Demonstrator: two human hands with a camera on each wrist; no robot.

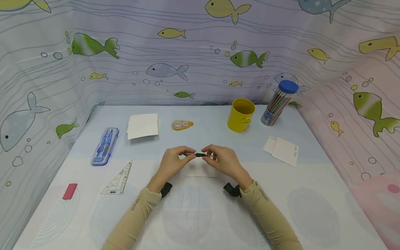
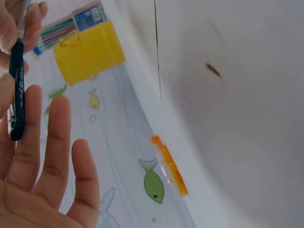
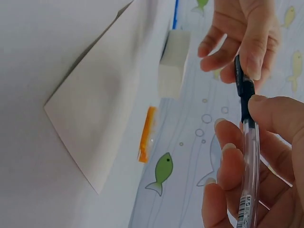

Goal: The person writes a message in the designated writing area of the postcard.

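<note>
While I watched from afar through the head camera, the person's left hand [image 1: 171, 160] and right hand [image 1: 225, 161] held a gel pen [image 1: 200, 155] between them, level and raised over a white paper sheet [image 1: 201, 171] on the table [image 1: 200, 229]. The left thumb and forefinger pinched the pen's black end, and my left wrist view showed that hand's other fingers stretched out and spread. The right thumb and fingers were curled round the clear barrel, whose barcode label I saw in the right wrist view.

Beyond the hands I saw an orange correction tape [image 1: 181, 125], with a stack of white paper [image 1: 142, 126] to its left. On the far right a yellow mug [image 1: 239, 119] stood near a blue-lidded tube of pencils [image 1: 278, 104], and two white cards [image 1: 285, 151] lay overlapping nearer the person. Along the left side I made out a blue stationery case [image 1: 105, 146], a clear set square [image 1: 122, 178] and a red eraser [image 1: 70, 191].
</note>
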